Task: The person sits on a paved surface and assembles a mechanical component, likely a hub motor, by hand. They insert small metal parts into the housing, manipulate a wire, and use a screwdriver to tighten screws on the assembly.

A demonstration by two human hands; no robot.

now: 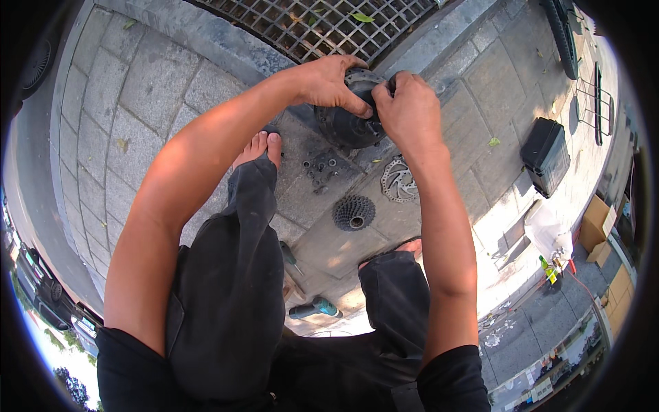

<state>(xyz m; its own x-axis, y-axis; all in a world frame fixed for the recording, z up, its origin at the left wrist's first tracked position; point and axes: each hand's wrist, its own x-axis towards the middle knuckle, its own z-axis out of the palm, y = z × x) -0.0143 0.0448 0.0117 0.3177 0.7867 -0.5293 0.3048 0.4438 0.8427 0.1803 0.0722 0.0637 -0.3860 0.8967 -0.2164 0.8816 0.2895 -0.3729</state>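
A black round wheel hub (348, 132), which looks like a hub motor, is tilted up in front of me by the stone kerb. My left hand (328, 84) is closed around its upper rim, thumb across the near face and fingers behind. At the hub's right side is my right hand (413, 108), its fingers curled together against a dark part whose kind is hidden by them. Below the hub, small nuts and washers (320, 169) lie on a dark stained slab. Nearby are a black sprocket cassette (353, 212) and a silver brake disc (398, 181), partly behind my right forearm.
A metal grate (302, 27) framed by kerbstones lies beyond the hub. Between my legs are a screwdriver (290, 257) and a teal power tool (316, 308). To the right stand a black box (546, 156) and a cardboard box (596, 225) on the paving.
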